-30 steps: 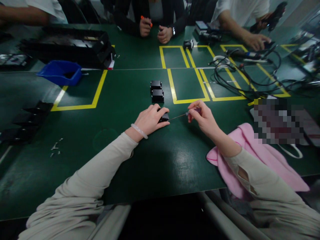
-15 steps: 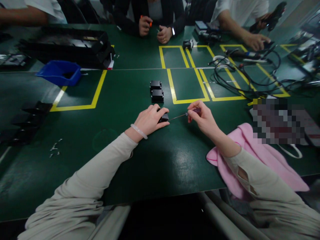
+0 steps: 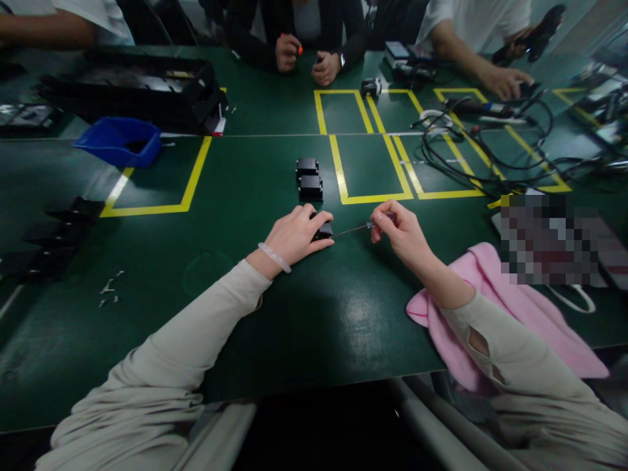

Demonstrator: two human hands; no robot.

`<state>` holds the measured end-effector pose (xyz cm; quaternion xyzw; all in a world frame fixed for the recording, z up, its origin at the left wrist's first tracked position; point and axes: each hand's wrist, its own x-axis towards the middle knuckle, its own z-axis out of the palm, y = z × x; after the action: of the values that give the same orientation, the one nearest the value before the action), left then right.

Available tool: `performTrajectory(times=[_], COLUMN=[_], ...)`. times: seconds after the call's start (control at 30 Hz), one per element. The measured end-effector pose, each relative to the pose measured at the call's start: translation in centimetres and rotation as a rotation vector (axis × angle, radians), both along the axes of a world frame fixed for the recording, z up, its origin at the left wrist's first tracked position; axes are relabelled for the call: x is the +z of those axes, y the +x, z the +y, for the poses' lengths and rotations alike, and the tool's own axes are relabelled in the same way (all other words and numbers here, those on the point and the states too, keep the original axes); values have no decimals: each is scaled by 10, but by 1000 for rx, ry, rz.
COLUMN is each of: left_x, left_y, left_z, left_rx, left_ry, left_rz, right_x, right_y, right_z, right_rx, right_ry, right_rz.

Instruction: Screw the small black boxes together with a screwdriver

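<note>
My left hand (image 3: 297, 234) grips a small black block (image 3: 323, 231) on the green table, thumb on its near side and fingers over the far side, hiding much of it. Between the fingers of my right hand (image 3: 396, 229) is the handle of a screwdriver (image 3: 353, 229). Its thin shaft slants left and down, and the tip meets the right side of the block. Just beyond my left hand stand two similar black blocks (image 3: 310, 187), one behind the other, with small bright bits at their sides.
At left are a blue bin (image 3: 120, 142), black trays (image 3: 132, 88), several black parts (image 3: 49, 239) and small metal pieces (image 3: 110, 284). A pink cloth (image 3: 483, 281) lies under my right forearm. Black cables (image 3: 471, 150) tangle at right. Co-workers' hands (image 3: 324, 67) rest across the table.
The fingers of my right hand have turned slightly about the screwdriver's handle. My left hand and the block stay put. The view has shifted a little.
</note>
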<state>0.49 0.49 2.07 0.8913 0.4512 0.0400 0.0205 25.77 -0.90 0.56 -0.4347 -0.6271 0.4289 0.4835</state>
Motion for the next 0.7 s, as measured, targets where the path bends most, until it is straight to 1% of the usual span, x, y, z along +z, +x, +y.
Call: performTrajectory(times=[0.1,0.33,0.7], left_x=[0,2,2], left_y=[0,1,1], left_z=[0,-1,-1], left_rx=[-3,1,2], left_ry=[6,-4,-12], left_rz=[3,8,-3], right_x=[-1,3,0], right_y=[0,0,0], right_z=[0,-1,0], right_rx=[-2,-2,-21], right_ry=[-8,-17,-22], right_rz=[14,-5,1])
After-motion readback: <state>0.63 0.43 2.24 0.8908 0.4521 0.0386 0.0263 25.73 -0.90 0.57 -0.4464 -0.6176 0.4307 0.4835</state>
